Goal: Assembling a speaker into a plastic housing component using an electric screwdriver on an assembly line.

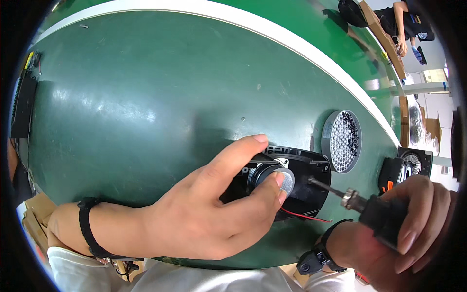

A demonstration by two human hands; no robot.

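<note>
The green table (pixel 136 97) lies broad and bare to the left and far side of the work, bounded by a white edge strip (pixel 272 27), with a round screw tray (pixel 342 141) just right. The black speaker assembly (pixel 301 182), with silver magnet cap and red wire, sits near the table's near edge; the left hand (pixel 214 209) pinches the magnet between thumb and finger. The right hand (pixel 413 219) is closed around an electric screwdriver (pixel 360 202), bit tip on the frame; much of the speaker is hidden beneath the left hand.

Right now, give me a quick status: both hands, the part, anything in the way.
Left hand gripping the black speaker unit. Right hand holding a powered screwdriver, bit on the frame. Screw tray sits beside it, clear of the bit.
</note>
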